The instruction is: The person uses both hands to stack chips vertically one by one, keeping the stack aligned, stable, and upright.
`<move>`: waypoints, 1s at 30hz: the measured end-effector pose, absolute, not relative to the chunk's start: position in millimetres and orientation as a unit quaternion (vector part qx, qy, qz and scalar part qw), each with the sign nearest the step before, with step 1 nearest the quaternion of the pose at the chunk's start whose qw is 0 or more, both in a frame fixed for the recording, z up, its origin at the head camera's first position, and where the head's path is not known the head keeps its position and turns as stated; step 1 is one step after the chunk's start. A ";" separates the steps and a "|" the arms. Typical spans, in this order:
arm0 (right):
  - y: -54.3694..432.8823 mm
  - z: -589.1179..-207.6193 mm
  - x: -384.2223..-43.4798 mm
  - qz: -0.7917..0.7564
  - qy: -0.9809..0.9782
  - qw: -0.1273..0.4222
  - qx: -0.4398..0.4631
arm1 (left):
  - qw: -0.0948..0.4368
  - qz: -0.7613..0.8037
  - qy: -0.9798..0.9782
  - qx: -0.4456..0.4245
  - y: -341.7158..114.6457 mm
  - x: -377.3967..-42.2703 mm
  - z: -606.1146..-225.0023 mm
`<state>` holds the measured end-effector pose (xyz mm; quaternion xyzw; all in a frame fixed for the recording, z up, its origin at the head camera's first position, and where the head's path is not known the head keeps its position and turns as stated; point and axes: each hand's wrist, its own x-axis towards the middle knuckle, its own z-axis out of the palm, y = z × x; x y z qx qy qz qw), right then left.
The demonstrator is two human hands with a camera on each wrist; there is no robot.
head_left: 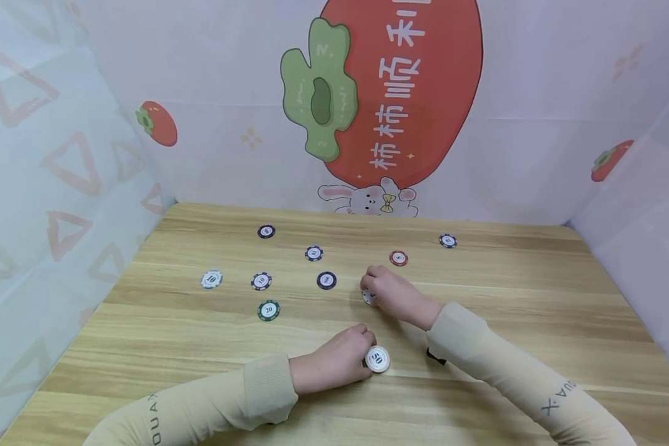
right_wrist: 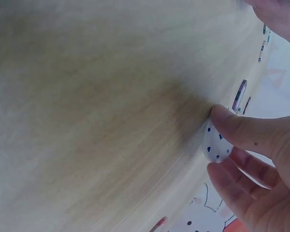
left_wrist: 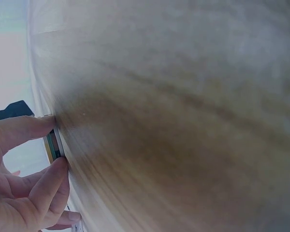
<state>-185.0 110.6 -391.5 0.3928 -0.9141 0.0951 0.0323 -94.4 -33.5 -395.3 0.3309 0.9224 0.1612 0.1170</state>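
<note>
My left hand grips a short stack of poker chips low over the wooden table, a white chip marked 50 on top. In the left wrist view thumb and fingers pinch the stack at its edges, with green and yellowish layers showing. Farther out, my right hand pinches a white poker chip with small blue marks, tilted up at the tabletop. Near that hand lie a dark chip marked 500 and a red chip marked 5. My fingers partly hide the white chip in the head view.
Other chips lie flat and apart: a green 20, a pale 10, blue ones and a dark one. One blue chip sits at the far right. Printed cloth walls border the table.
</note>
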 end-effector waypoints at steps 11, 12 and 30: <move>118.3 -385.4 -181.8 0.106 -0.911 0.061 0.394 | 0.115 0.160 0.922 0.333 -33.8 -94.4 -394.9; 119.1 -384.5 -180.9 0.111 -0.912 0.059 0.391 | 0.114 0.159 0.922 0.334 -33.7 -94.3 -395.0; 135.8 -374.2 -159.3 0.201 -0.901 0.008 0.383 | 0.116 0.160 0.921 0.336 -34.7 -94.2 -395.2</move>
